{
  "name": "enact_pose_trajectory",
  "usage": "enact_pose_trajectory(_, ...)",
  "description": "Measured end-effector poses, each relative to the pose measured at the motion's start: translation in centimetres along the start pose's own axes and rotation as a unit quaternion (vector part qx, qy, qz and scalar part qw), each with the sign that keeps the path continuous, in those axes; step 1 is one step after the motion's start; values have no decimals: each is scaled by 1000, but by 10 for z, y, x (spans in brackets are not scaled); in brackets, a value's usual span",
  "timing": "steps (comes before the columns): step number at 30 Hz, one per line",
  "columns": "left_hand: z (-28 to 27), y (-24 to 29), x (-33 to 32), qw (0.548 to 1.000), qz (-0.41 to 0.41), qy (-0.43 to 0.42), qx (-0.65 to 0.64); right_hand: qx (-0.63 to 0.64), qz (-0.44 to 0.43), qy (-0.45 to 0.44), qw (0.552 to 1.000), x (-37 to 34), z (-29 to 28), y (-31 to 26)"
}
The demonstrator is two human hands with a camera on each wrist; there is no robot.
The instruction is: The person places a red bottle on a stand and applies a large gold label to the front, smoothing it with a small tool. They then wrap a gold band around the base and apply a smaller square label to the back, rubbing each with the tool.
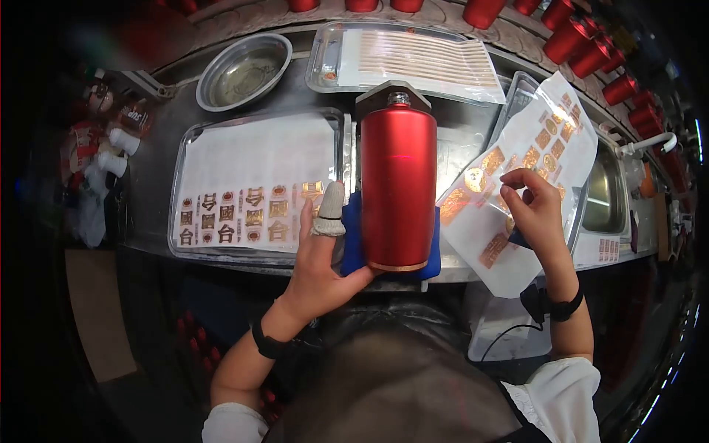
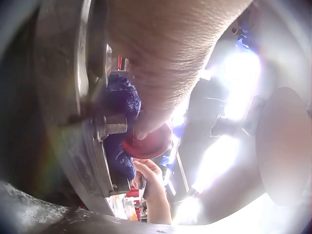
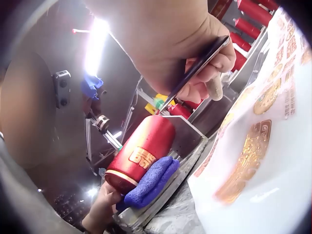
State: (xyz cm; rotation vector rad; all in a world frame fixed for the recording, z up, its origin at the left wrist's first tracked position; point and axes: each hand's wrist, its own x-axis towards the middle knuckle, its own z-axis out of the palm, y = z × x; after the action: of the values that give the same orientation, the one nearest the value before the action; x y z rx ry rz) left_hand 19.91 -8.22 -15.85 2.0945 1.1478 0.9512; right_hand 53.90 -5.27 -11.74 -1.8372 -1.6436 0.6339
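A red bottle (image 1: 399, 184) lies on a blue cloth (image 1: 353, 232), its metallic neck pointing away. The left hand (image 1: 317, 269) touches the bottle's base with its thumb; its other fingers extend upward, one wearing a pale fabric cover (image 1: 329, 210). In the right wrist view, a gold emblem (image 3: 143, 157) shows on the bottle's side (image 3: 151, 134). The right hand (image 1: 533, 210) is raised over a white sheet with gold decals (image 1: 491, 214). It grips a thin dark tool (image 3: 199, 63), whose tip lies in front of the bottle in the right wrist view, contact unclear.
At the left is a tray (image 1: 177, 188) holding a decal sheet. A metal bowl (image 1: 244, 72) stands behind it, and another tray (image 1: 323, 63) with a striped sheet is at the back. A sink (image 1: 604, 205) is at the right; several red bottles line the far edge.
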Motion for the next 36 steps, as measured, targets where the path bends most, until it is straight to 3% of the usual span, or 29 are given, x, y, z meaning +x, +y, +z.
enact_pose_trajectory(2, -2, 2, 3, 1000, 21, -2, 11, -2, -12, -1, 1000, -3, 0, 0)
enact_pose_trajectory(5, 1, 12, 6, 999, -31, 13, -30, 4, -6, 12, 1000, -7, 4, 4)
enact_pose_trajectory(7, -1, 5, -9, 996, -75, -46, 29, 23, -43, 20, 999, -7, 5, 22)
enact_pose_trajectory(9, 10, 8, 0, 995, -72, -62, -7, 12, -55, 38, 998, -12, -1, 15)
enact_pose_trajectory(10, 12, 16, 7, 997, -60, -46, -33, -1, -97, 61, 993, -13, 1, 30)
enact_pose_trajectory(11, 14, 25, 13, 997, -47, -30, -58, -31, -75, 53, 995, -18, -8, 20)
enact_pose_trajectory(14, 30, 25, 19, 999, -16, 13, -47, -25, -133, 102, 986, -28, -18, 38)
enact_pose_trajectory(16, 25, 19, 13, 1000, -10, 25, 8, 0, -4, 64, 998, -39, -30, 18)
enact_pose_trajectory(20, 27, 21, 14, 996, -36, 16, -79, 11, 61, 123, 990, -52, -43, 51)
enact_pose_trajectory(25, 29, 15, 10, 998, -37, 22, -49, -79, 97, 206, 970, -58, -80, 107)
enact_pose_trajectory(30, 30, 7, 2, 994, -78, 22, -68, -274, 157, 275, 908, -82, -148, 216)
enact_pose_trajectory(32, 28, 2, 0, 996, -72, 13, -50, -337, 234, 281, 868, -90, -176, 231)
enact_pose_trajectory(36, 31, 2, -1, 996, -67, 19, -48, -372, 307, 273, 832, -105, -209, 267)
